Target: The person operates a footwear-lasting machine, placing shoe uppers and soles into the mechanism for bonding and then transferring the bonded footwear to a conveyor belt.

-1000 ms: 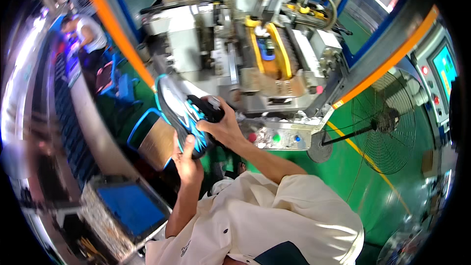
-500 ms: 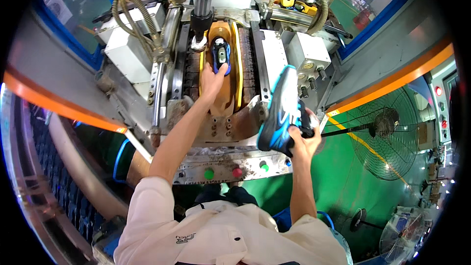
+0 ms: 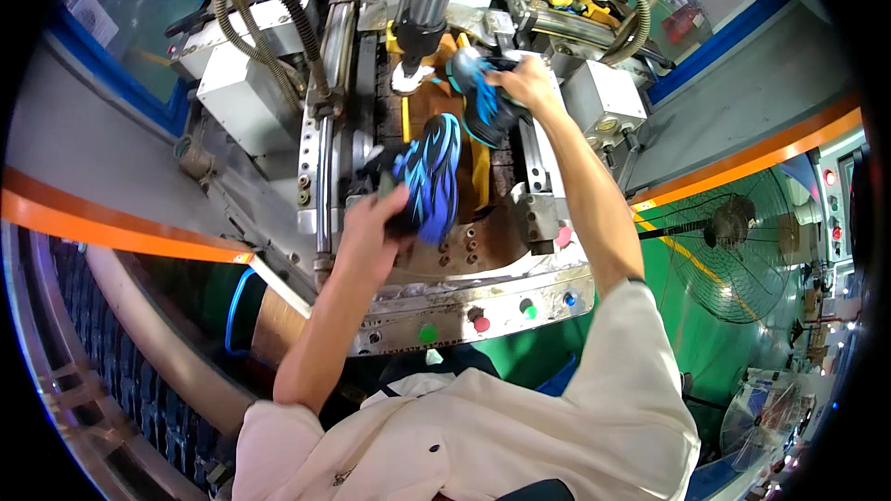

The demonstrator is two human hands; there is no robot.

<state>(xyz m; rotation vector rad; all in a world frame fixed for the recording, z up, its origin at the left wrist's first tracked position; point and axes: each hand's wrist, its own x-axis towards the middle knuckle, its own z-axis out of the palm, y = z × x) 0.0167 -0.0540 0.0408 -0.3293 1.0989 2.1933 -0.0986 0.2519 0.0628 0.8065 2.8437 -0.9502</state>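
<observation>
The hands are both holding shoes over the press machine [image 3: 445, 250]. The left hand [image 3: 371, 223] is gripping a blue-soled shoe [image 3: 432, 176] by its black upper, sole turned up, just in front of the machine's orange bed [image 3: 478, 181]. The right hand [image 3: 524, 83] is closing around a second shoe [image 3: 478, 97] further back on the bed, beside the white-tipped plunger [image 3: 408, 74]. To do this well, I judge each shoe should be kept firmly pinched at the upper and lined up with the bed, fingers staying clear of the plunger and of the coloured buttons [image 3: 478, 323] along the machine's front edge.
</observation>
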